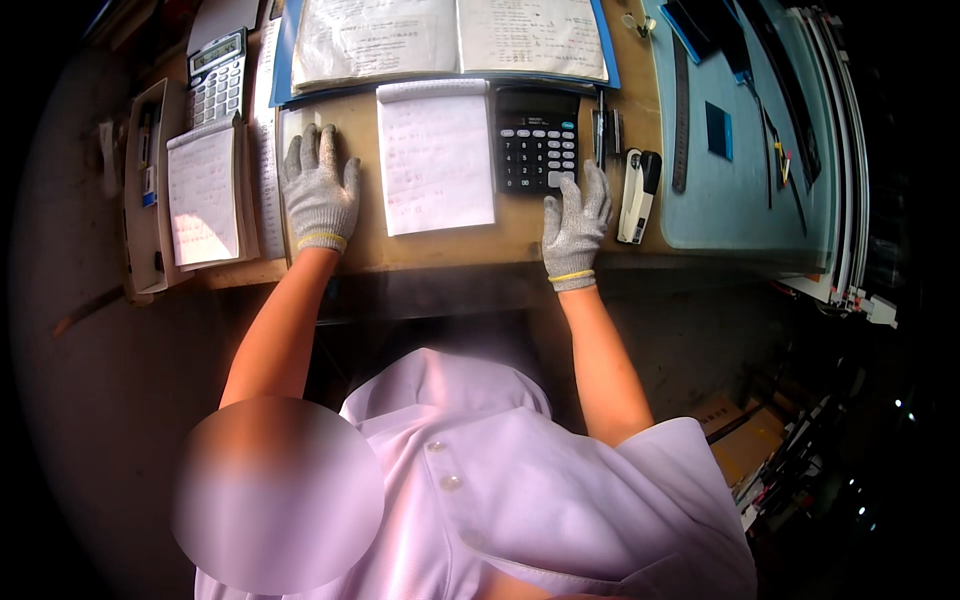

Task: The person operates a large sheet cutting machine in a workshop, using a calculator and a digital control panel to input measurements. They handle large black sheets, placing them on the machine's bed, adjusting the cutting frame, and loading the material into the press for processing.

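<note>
One left hand (322,195) and one right hand (576,222), both gloved in gray knit with yellow at the wrist, are stretched over a brown worktop (410,250). The left hand is palm down, its fingers slightly spread near a pale sheet (298,122), with nothing visibly gripped; whether it presses down cannot be told. The right hand, fingers loosely extended and apart, is at the lower right corner of a black calculator (533,145), its fingertips overlapping the keys' edge; contact cannot be made out, and no grip shows.

The black calculator lies flat, just right of a white notepad (437,165) bearing faint handwriting and left of a black-and-cream stapler (637,200). Beyond them, a book (375,40) lies spread on a blue backing; to the left are a silver calculator (217,88) and a smaller pad (203,195), to the right a teal panel (740,215).

The black calculator looks light and stiff, its casing probably a little slippery against knit fabric; its two side edges seem the surest hold, away from keys and display. The white notepad appears light and flexible, its pages easily creased, and would be best taken by its bound top edge.
</note>
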A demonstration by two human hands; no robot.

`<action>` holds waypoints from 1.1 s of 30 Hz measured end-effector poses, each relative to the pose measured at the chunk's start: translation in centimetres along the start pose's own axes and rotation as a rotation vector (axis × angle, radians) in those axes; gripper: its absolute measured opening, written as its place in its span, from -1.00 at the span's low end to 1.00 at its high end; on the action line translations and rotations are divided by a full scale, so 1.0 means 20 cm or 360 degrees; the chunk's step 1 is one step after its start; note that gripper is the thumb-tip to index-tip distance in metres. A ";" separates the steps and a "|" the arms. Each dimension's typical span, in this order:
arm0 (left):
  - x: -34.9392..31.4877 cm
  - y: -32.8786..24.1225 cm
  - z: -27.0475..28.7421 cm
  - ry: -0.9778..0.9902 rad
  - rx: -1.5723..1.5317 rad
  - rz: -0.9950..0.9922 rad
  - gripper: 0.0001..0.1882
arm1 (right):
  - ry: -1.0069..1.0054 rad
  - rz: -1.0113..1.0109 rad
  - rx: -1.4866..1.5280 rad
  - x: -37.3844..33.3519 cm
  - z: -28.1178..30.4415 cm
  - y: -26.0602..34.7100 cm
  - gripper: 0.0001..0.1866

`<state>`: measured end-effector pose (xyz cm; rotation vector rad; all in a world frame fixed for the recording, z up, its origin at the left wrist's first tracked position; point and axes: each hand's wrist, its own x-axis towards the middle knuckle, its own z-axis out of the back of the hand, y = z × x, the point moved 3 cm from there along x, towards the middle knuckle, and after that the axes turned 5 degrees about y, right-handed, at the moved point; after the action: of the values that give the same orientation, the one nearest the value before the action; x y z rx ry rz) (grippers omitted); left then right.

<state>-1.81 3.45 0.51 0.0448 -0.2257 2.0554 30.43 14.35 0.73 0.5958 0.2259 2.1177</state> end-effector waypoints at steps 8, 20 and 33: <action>0.00 0.01 -0.01 -0.0016 -0.0010 -0.0007 -0.41 | -0.0037 -0.0210 0.0323 -0.06 0.02 -0.06 -0.48; 0.00 0.01 -0.02 0.0044 -0.0067 0.0033 -0.38 | 0.0040 -0.0227 -0.0042 -0.13 0.01 -0.09 -0.50; -0.01 0.01 -0.01 -0.0013 -0.0136 0.0033 -0.34 | 0.0062 -0.0226 -0.0071 -0.14 0.00 -0.08 -0.51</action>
<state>-1.93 3.21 0.28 -0.0019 -0.3196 2.0642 33.04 13.09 -0.73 0.4983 0.2353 1.9931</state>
